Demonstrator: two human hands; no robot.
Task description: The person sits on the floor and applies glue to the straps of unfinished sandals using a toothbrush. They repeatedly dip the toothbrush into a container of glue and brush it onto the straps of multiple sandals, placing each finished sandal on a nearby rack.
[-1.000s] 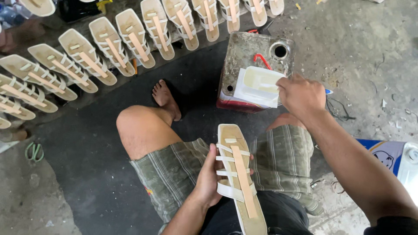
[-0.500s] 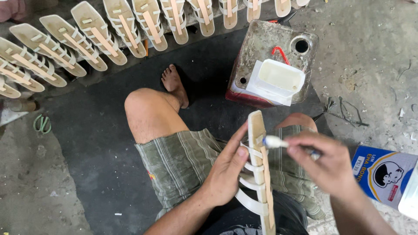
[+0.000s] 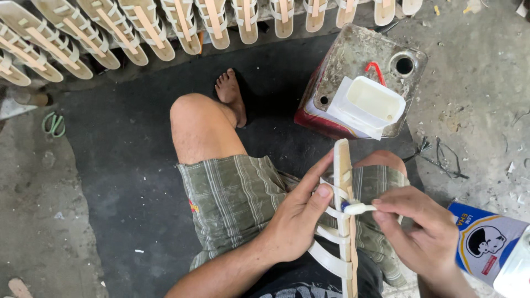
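1. The right hand (image 3: pixel 425 232) pinches a small white brush (image 3: pixel 359 208); its tip touches the sandal sole (image 3: pixel 343 182) at a strap, so short, light dabs seem best.
2. The left hand (image 3: pixel 301 221) grips the sole edge-up over the lap, thumb bracing the straps.
3. A white tub (image 3: pixel 370 105) sits on the tin can (image 3: pixel 353 60) ahead.

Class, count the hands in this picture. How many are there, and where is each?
2. The left hand grips the strapped sandal sole over the lap. The right hand holds a small brush against it. None appear hidden.
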